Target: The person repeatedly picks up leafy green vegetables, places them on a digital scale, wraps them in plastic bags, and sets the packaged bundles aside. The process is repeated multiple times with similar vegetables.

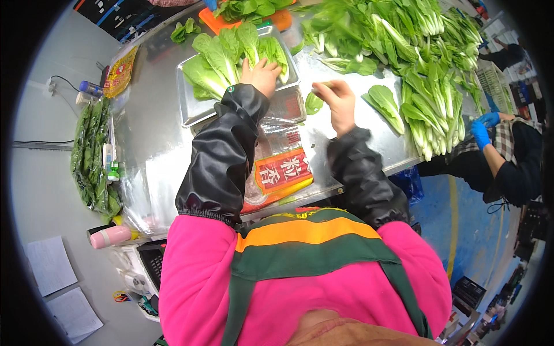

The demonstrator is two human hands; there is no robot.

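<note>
My left hand (262, 78) lies with its fingers spread over heads of leafy green lettuce (220, 56) in a shallow metal tray (185, 104). To the right of the tray, my right hand (340, 104) is raised with thumb and fingers pinched together. A small pale-green scrap (323, 85), perhaps leaf, shows at its fingertips; blur hides the detail. Below those fingertips a loose leaf (313, 104) rests on the metal table (147, 95). One small head of lettuce (385, 106) lies right of my right hand.
A large heap of lettuce (433, 108) covers the table's right side. Printed plastic packaging (283, 171) lies between my forearms. Behind the tray is an orange container (210, 19) with greens. Bagged greens (93, 160) line the left edge. Another person's blue-gloved hands (482, 127) are at far right.
</note>
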